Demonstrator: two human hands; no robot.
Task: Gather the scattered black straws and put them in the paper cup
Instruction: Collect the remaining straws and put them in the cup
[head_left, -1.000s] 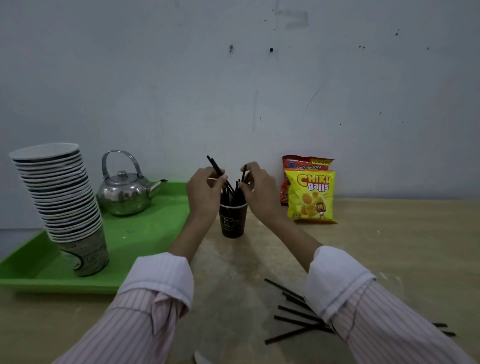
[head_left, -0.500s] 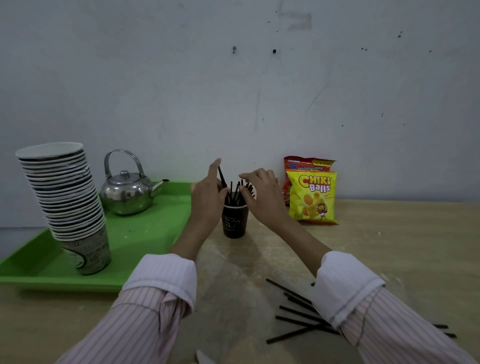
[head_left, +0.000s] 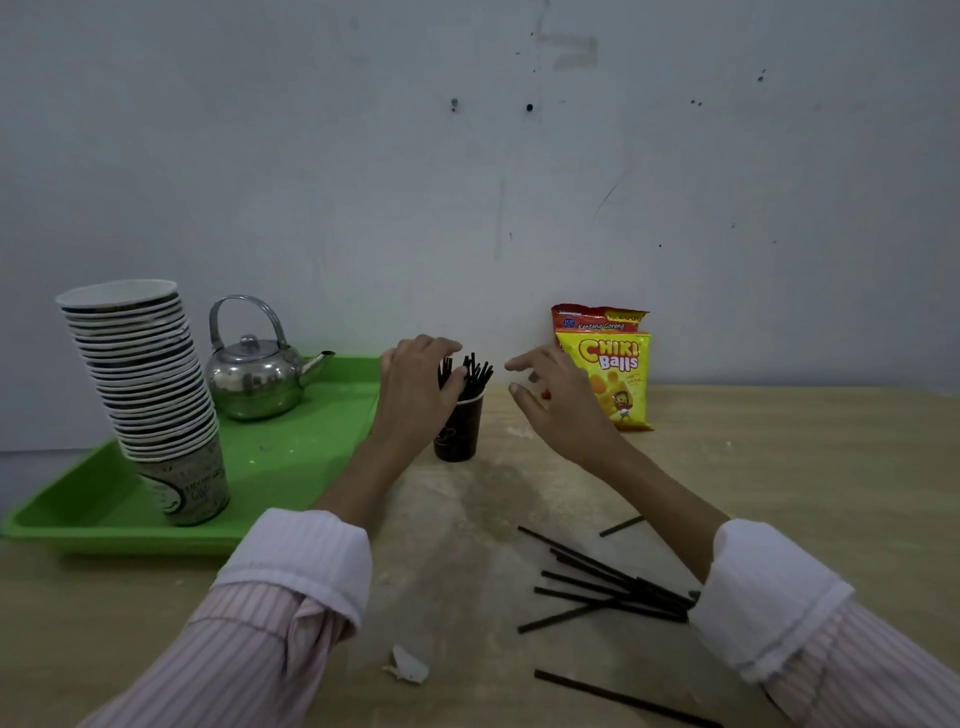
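Observation:
A dark paper cup (head_left: 457, 434) stands on the wooden table, with several black straws (head_left: 474, 370) sticking out of its top. My left hand (head_left: 415, 384) hovers just left of the cup, thumb at the straw tops, fingers loosely curled and holding nothing. My right hand (head_left: 553, 397) floats to the right of the cup, apart from it, fingers spread and empty. Several loose black straws (head_left: 602, 582) lie in a pile on the table under my right forearm. One more straw (head_left: 623, 699) lies near the front edge, and a short one (head_left: 621, 526) lies by my right wrist.
A green tray (head_left: 291, 467) at the left carries a tall stack of paper cups (head_left: 143, 384) and a metal kettle (head_left: 254, 371). Two snack bags (head_left: 608, 371) lean on the wall behind my right hand. A white paper scrap (head_left: 408, 667) lies near the front.
Both hands have let go of the straws they were lowering into the cup. My right hand has pulled away to the right and opened; my left hand has eased off slightly.

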